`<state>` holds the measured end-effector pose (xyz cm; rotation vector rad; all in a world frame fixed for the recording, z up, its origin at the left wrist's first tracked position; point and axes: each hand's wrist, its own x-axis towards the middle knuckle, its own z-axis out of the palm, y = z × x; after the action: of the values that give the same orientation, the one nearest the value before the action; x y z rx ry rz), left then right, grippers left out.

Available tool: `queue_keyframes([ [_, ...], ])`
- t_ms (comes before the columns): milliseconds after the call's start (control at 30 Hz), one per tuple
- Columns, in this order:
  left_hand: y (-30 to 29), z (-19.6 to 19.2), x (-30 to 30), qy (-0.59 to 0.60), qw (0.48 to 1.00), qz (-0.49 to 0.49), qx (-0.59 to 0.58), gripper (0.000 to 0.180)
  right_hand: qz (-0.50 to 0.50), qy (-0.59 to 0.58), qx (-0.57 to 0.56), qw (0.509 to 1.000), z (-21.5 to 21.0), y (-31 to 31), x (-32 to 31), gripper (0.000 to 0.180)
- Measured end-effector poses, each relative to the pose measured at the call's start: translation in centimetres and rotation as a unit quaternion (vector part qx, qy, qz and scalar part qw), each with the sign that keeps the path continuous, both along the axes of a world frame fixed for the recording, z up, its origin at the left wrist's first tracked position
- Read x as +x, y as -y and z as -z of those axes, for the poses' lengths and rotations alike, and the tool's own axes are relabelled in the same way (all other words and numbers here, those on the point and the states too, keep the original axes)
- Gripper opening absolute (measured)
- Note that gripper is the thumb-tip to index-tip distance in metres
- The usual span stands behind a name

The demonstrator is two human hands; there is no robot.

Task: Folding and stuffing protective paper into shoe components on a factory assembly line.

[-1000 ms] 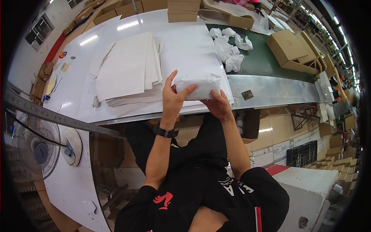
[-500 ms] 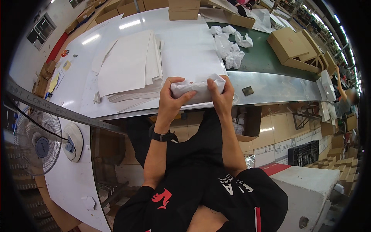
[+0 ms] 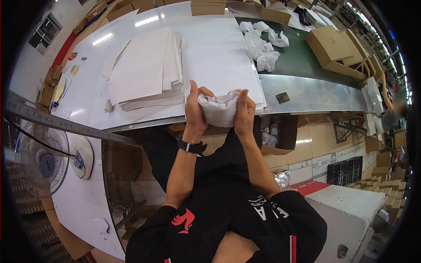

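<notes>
**Both hands crushing a wad of white paper at the table edge**

My left hand [image 3: 196, 106] is clenched on the left end of a paper wad [image 3: 218, 109], thumb pointing up, fingers curled over the top. My right hand [image 3: 244, 113] grips the other end the same way, so the wad is squeezed between my two palms. It sits just in front of the near edge of the table [image 3: 131, 26], held up off the surface as far as I can tell. A black watch [image 3: 191, 146] is on my left wrist, and my black shirt fills the lower part of the view.

Right behind my hands a flat white sheet [image 3: 217, 57] lies on the table, its near edge close to my knuckles. To its left is a stack [image 3: 142, 70] of more white sheets, fanned and uneven at the edges. To the right runs a green belt [image 3: 302, 59] with a steel lip, and a small dark square [image 3: 283, 97] lies on that steel. Further up on the belt is a cluster of crumpled paper balls [image 3: 265, 44]. Beyond them an open cardboard box [image 3: 335, 50] rests on the belt, well apart from my hands. Down at my left a fan [image 3: 41, 164] stands beside the table.
</notes>
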<state>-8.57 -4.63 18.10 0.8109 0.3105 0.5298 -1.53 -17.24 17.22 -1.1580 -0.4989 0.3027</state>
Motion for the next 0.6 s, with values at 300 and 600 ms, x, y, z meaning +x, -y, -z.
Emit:
queue_keyframes([
  [300, -0.1, 0.0, -0.3, 0.123, 0.965, 0.215, -0.09, 0.066, -0.107, 0.039, -0.021, 0.993, -0.3, -1.2, -1.5, 0.05],
  [600, 0.8, -0.4, 0.1, 0.062, 0.987, 0.145, 0.04, 0.081, -0.088, -0.012, -0.015, 0.996, 1.3, -2.6, -1.5, 0.074],
])
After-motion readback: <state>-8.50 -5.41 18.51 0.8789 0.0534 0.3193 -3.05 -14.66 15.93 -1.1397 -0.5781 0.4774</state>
